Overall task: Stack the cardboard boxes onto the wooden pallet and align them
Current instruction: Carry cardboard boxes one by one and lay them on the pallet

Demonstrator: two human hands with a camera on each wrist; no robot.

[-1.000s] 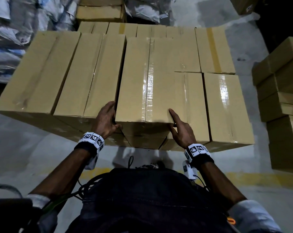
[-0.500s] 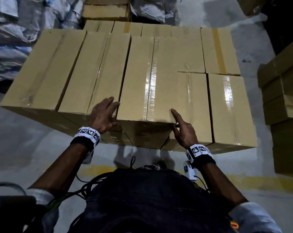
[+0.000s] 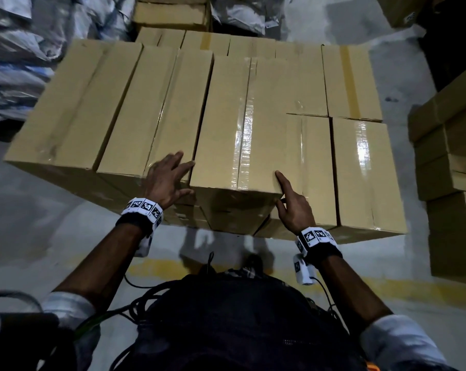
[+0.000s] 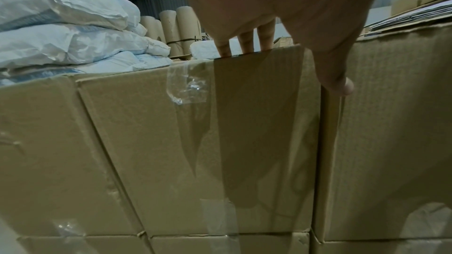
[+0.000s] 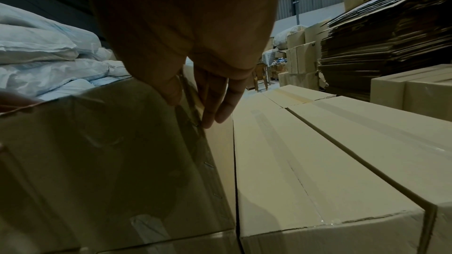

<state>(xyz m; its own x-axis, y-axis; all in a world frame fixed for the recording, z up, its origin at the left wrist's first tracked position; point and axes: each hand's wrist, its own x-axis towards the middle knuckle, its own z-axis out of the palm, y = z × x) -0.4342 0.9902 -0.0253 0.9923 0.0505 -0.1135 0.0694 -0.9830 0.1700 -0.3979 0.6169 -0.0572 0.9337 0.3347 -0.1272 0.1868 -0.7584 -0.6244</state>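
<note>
Taped cardboard boxes are stacked in layers in front of me; the pallet under them is hidden. The centre top box (image 3: 237, 124) lies beside two other long top boxes on its left. My left hand (image 3: 170, 178) lies flat on the neighbouring box (image 3: 156, 116), fingers straight by the centre box's left edge, thumb on the front face. In the left wrist view the fingers (image 4: 244, 45) reach over the top edge. My right hand (image 3: 289, 195) is at the centre box's near right corner, index finger along the edge. Its fingers (image 5: 215, 107) lie against that box's side (image 5: 110, 152), above the lower boxes (image 5: 318, 152).
Another stack of boxes (image 3: 451, 170) stands at the right. White sacks (image 3: 17, 62) are piled at the left and behind. A yellow line (image 3: 387, 290) runs across the grey floor by my feet. Flattened cardboard (image 5: 386, 45) is stacked high at the far right.
My left hand has come up from the centre box's front left corner and now lies flat on the neighbouring box's top. The right hand has stayed at the right corner.
</note>
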